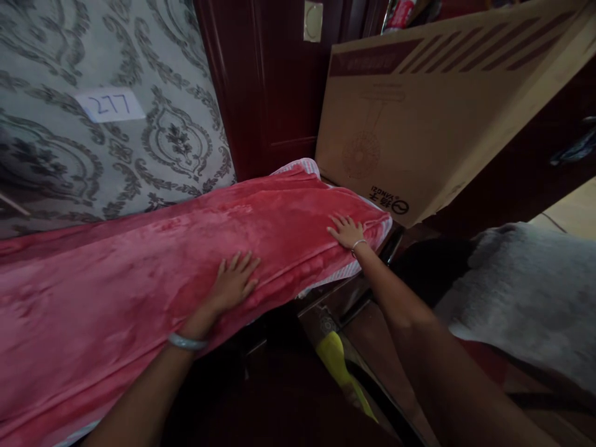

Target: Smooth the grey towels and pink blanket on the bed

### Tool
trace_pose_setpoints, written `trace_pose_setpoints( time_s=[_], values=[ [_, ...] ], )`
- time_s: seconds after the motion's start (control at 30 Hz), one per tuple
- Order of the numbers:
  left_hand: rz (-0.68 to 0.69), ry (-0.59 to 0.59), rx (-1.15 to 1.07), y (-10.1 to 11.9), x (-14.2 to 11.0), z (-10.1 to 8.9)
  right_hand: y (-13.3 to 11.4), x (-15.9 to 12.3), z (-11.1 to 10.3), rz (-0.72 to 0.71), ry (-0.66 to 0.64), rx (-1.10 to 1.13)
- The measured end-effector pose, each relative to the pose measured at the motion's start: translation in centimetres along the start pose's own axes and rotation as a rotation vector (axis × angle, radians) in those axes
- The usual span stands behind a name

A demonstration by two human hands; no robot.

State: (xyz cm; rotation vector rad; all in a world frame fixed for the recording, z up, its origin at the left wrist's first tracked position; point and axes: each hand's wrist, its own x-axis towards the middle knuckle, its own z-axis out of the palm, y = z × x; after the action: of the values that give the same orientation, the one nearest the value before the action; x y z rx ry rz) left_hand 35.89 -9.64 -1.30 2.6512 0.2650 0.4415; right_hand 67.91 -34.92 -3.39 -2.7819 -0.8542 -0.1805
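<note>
A long red plush blanket (139, 279) is spread along the wall, with soft folds near its front edge. Striped cloth (342, 271) shows from under its right end. My left hand (234, 280) lies flat on the blanket near its front edge, fingers spread. Farther right, my right hand (345, 232) also rests on the blanket with fingers apart, close to its right end. Neither hand grips anything. A bracelet circles each wrist.
Behind the blanket's right end stands a large cardboard box (395, 124) against a dark red door (279, 81). Patterned wallpaper (177, 136) bears a paper marked 277 (112, 104). Grey fluffy fabric (535, 292) is at the right. Something yellow (331, 354) lies below.
</note>
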Motion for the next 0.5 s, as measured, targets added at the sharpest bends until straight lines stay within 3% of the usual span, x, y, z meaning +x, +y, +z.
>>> trace_pose_setpoints(
  time_s=[0.13, 0.3, 0.4, 0.5],
  values=[
    [0.038, -0.134, 0.169, -0.4, -1.4, 1.8, 1.4, -0.7, 1.2, 0.026, 0.000, -0.016],
    [0.019, -0.155, 0.208, -0.7, -1.0, 0.4, 1.1, 0.0, 0.7, 0.040, -0.019, 0.007],
    [0.089, -0.140, 0.158, -0.5, 1.0, -0.9, 1.1, 0.9, -0.4, 0.069, -0.042, 0.042],
    [0.150, -0.100, 0.078, -0.6, 4.9, -1.5, 1.1, 2.8, -1.7, 0.132, 0.025, 0.094]
  ],
)
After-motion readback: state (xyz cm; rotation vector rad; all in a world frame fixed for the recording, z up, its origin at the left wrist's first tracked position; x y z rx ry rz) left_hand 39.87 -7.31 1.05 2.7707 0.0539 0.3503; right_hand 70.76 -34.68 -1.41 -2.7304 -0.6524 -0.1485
